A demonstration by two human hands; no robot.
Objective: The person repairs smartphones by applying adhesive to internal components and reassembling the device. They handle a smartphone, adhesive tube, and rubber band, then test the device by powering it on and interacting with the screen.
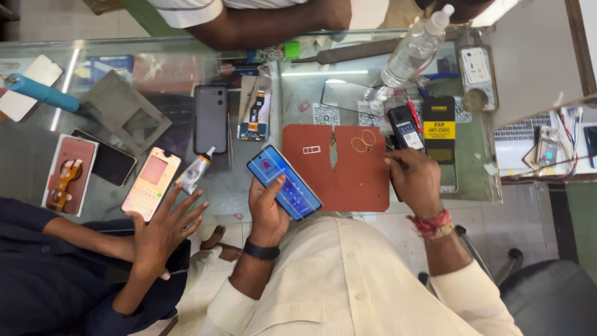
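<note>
My left hand [268, 208] holds a smartphone [284, 182] with a lit blue screen, thumb resting on the glass, just over the near edge of the glass counter [249, 186]. My right hand [415, 180] rests at the right edge of a red-brown work mat [348, 180], fingers closed on a thin dark tool [393, 180] that is mostly hidden by the hand. A small white frame part [311, 149] and rubber bands [362, 141] lie on the mat.
Another person's hand [165, 227] spreads at the counter's near left edge by a pink phone part [151, 182] and a glue tube [194, 172]. A grey phone back [211, 118], clear plastic bottle [415, 46], black brush [440, 127] and small black device [405, 127] lie farther back. A third person's arm [267, 22] leans across the far side.
</note>
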